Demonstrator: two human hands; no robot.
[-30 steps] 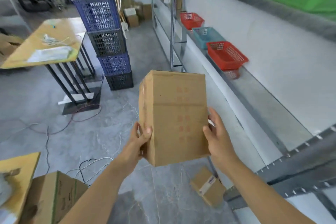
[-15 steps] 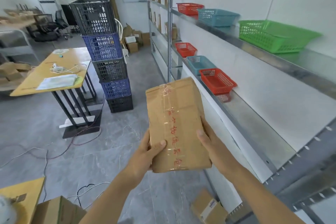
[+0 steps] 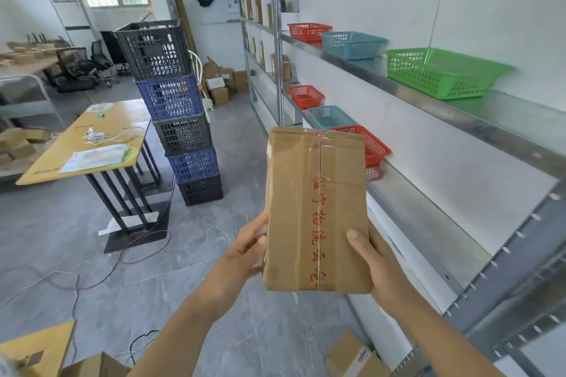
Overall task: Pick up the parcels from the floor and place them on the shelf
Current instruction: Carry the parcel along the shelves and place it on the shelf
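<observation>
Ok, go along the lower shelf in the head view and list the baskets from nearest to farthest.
Red basket just behind the parcel → blue basket → small red basket farthest along the lower shelf.

Stacked black and blue crates (image 3: pixel 180 119) beside a yellow tabletop (image 3: pixel 101 138) bearing white cables (image 3: pixel 107 135) and papers (image 3: pixel 95 157); green basket (image 3: pixel 441 72), teal basket (image 3: pixel 352 44), red basket (image 3: pixel 307 31) along the wall.
</observation>
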